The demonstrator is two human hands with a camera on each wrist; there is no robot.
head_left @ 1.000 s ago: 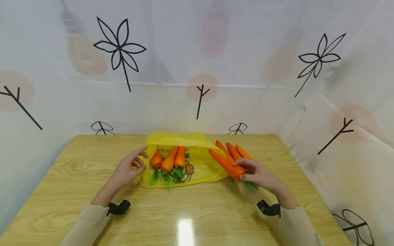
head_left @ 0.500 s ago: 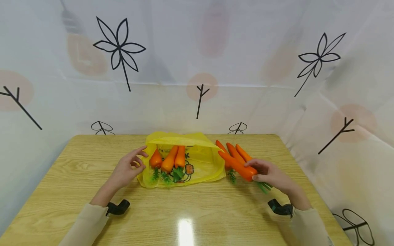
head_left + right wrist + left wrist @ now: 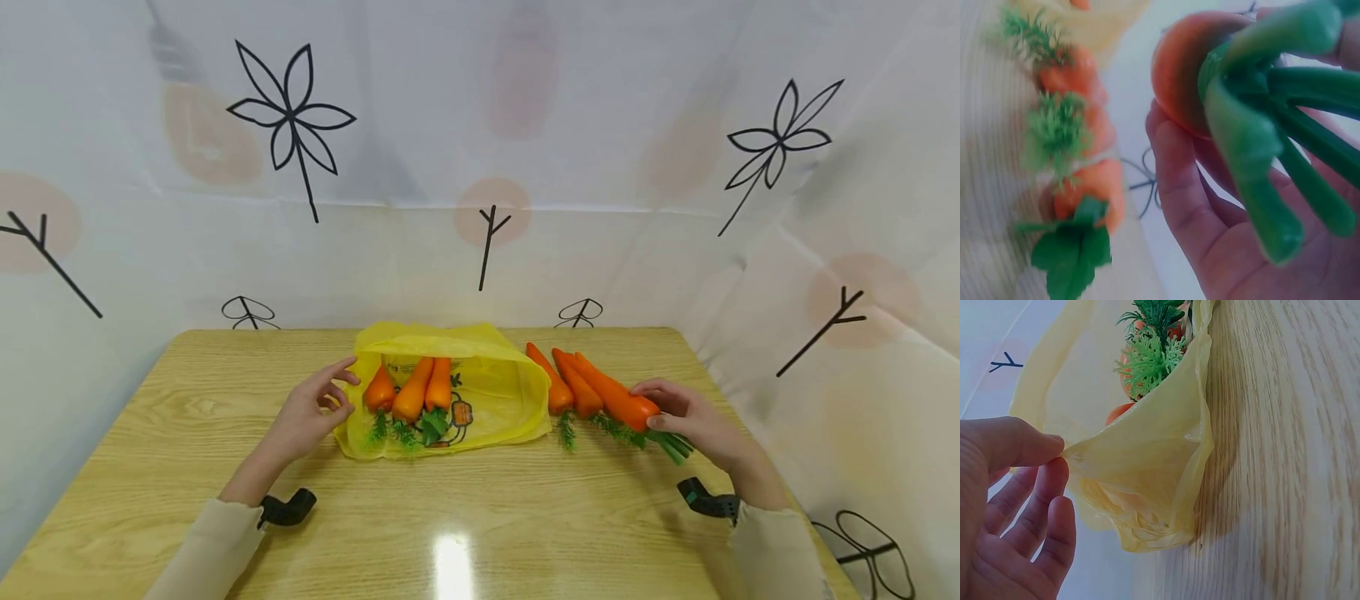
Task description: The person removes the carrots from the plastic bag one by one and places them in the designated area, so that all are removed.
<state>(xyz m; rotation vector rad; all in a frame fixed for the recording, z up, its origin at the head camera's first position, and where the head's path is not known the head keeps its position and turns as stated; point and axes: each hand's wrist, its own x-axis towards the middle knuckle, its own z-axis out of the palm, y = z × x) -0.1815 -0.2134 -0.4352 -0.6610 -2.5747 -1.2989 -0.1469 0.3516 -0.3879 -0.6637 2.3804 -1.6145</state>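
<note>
A yellow plastic bag lies on the table with its mouth spread. My left hand pinches the bag's left edge between thumb and forefinger, clearly seen in the left wrist view. Inside the bag are three orange carrots with green tops towards me. My right hand holds another carrot by its thick end; its green stalks fill the right wrist view. Beneath and beside it lie three more carrots, one mostly hidden in the head view by the held carrot.
The wooden table reaches the patterned cloth backdrop behind and at the sides. The leftmost loose carrot lies close against the bag's right edge. A black camera mount sits on each wrist.
My right hand has moved right with its carrot, away from the bag's mouth and over the loose carrots. The left hand stays in place at the bag's edge.
</note>
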